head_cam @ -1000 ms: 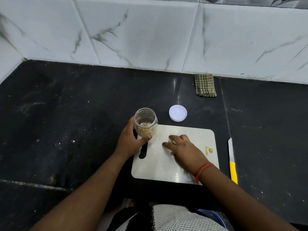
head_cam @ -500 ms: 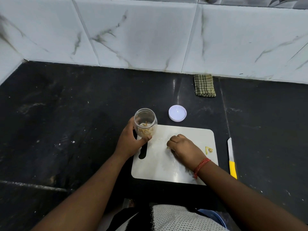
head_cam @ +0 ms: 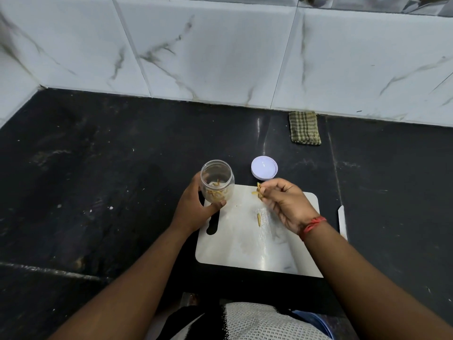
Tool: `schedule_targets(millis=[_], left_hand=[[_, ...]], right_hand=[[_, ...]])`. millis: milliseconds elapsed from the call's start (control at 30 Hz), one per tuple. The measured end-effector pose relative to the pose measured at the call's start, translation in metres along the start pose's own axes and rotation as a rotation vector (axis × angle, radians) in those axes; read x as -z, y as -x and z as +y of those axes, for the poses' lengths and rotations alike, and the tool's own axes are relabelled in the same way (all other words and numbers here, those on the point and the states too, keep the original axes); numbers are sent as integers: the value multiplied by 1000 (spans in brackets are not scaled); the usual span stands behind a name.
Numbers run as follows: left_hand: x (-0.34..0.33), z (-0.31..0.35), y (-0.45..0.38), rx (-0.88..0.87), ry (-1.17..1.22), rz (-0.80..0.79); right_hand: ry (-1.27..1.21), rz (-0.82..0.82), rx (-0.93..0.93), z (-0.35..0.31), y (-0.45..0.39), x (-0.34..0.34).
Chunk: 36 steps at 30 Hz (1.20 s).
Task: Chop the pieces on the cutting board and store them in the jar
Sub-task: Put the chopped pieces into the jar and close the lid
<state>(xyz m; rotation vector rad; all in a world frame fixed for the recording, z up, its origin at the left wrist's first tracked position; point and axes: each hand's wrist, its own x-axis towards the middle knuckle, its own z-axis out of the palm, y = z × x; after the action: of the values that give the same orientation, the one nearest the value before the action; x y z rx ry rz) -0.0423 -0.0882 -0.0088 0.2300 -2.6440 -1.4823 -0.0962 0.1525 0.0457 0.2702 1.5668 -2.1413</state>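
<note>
At the cutting board's (head_cam: 245,244) far-left corner, my left hand (head_cam: 193,209) grips the open jar (head_cam: 217,181), steadying its mouth. My right hand's (head_cam: 284,204) fingers (head_cam: 266,191) pinch chopped pieces (head_cam: 258,191) beside it, ready to drop; one strip (head_cam: 258,219) lies behind.

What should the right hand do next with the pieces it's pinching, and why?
Probably carry them left and drop them into the jar. The right hand pinches chopped pieces above the cutting board, and the left hand holds the jar, its mouth open.
</note>
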Motion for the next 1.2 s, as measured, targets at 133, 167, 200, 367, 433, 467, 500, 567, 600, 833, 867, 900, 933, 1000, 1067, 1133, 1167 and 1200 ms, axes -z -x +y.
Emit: schedule_targets(millis=[133,167,200,367,433,467,500,567,600,833,867,900,933,1000,1067,1133,1167,1200], left_hand=[[1,-1,0,-13,16,8],[1,-1,0,-17,20,7],[1,-1,0,-22,20,5],[2,2,0,-18,16,-9],[1,1,0,-18,12,-10],[1,1,-1,-15,10,-13],[1,0,-1,-10,9,-17],[0,-2,-2,-3,1,-21],[0,-2,-2,-1,-3,-21],[-3,-5,-4,0,-40,-19],[-3,-4,-4,2,-47,-20],[-3,-4,-4,4,-48,-22],[-3,-4,-3,3,-42,-24],[-2,-3,-3,-9,-23,-24],[0,-2,-2,-17,-4,-22],[1,0,-2,-25,10,-10],[2,-1,-2,-28,13,-2],[2,-1,-2,-26,14,4]], right_hand=[[44,-110,128,-39,-1,-45],[153,-148,196,-48,-3,-57],[334,-170,282,-54,-6,-67],[1327,-284,744,-53,-27,-96],[1507,-350,788,-48,-31,-101],[1547,-367,788,-46,-33,-101],[1561,-375,788,-45,-33,-101],[1557,-375,792,-43,-33,-102],[1553,-369,800,-43,-32,-101],[1541,-370,858,-39,-32,-102],[1541,-375,855,-39,-32,-102],[1544,-378,850,-38,-33,-102],[1542,-380,849,-37,-32,-102],[1495,-359,859,-37,-31,-101],[1357,-263,872,-38,-29,-95],[1193,-124,883,-37,-24,-80],[1140,-68,866,-35,-22,-69],[1125,-32,831,-31,-19,-57]])
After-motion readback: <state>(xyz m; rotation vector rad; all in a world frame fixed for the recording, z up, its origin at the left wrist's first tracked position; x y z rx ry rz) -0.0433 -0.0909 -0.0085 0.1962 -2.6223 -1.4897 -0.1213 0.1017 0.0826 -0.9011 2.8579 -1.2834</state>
